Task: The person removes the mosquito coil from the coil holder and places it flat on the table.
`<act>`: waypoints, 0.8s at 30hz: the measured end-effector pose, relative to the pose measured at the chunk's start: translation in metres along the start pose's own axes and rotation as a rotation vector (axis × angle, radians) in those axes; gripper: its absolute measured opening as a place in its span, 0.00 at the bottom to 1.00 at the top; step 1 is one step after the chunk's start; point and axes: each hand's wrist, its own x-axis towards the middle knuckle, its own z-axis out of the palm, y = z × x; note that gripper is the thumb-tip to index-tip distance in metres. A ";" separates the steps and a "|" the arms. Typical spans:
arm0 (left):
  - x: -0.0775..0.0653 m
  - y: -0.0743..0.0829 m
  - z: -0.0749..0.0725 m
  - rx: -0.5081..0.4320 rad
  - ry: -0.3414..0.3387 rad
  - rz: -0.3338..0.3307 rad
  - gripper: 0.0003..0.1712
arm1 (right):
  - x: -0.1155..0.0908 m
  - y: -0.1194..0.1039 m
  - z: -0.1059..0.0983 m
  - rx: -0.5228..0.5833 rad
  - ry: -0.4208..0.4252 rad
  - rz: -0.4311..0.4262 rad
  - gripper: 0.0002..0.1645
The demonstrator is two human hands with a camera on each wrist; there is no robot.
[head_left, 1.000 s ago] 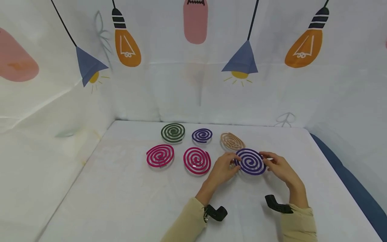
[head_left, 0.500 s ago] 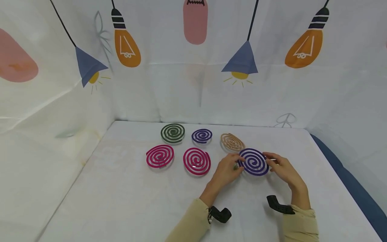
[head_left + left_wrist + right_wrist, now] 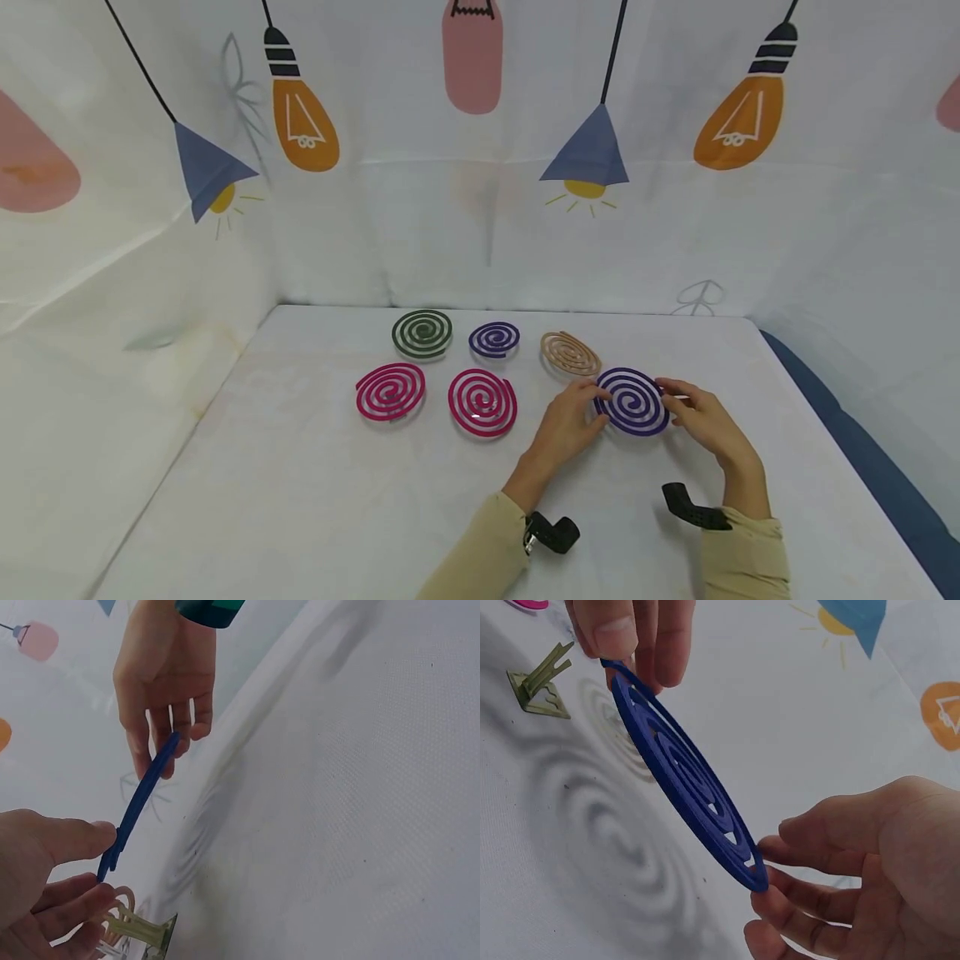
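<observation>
A purple-blue mosquito coil (image 3: 633, 402) hangs between both hands, tilted, its spiral shadow falling on the white surface in the right wrist view. My left hand (image 3: 567, 423) pinches the coil's left edge between thumb and fingers. At the opposite edge, my right hand (image 3: 708, 425) holds it with thumb and fingertips. The left wrist view shows the coil (image 3: 139, 806) nearly edge-on. Beneath the left hand stands a small metal coil stand (image 3: 540, 694) with upright prongs.
Behind the hands lies a tan coil (image 3: 570, 353). Farther left are a small purple coil (image 3: 494, 339), a green coil (image 3: 423, 331) and two magenta coils, one left (image 3: 391, 392) and one nearer the hands (image 3: 483, 403). A printed curtain (image 3: 420, 233) backs the white table (image 3: 315, 483).
Both hands have shifted slightly right with the purple-blue coil between them, mostly in the first half second. The head view has turned a little. The other coils stay where they were.
</observation>
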 end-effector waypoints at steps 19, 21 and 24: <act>0.000 -0.009 0.012 0.130 0.003 0.105 0.17 | 0.001 0.007 0.001 -0.009 -0.057 0.059 0.31; 0.000 -0.010 0.012 0.134 0.005 0.107 0.17 | 0.002 0.008 0.002 -0.016 -0.061 0.054 0.31; 0.000 -0.011 0.013 0.138 0.002 0.106 0.17 | 0.003 0.009 0.004 -0.028 -0.067 0.048 0.31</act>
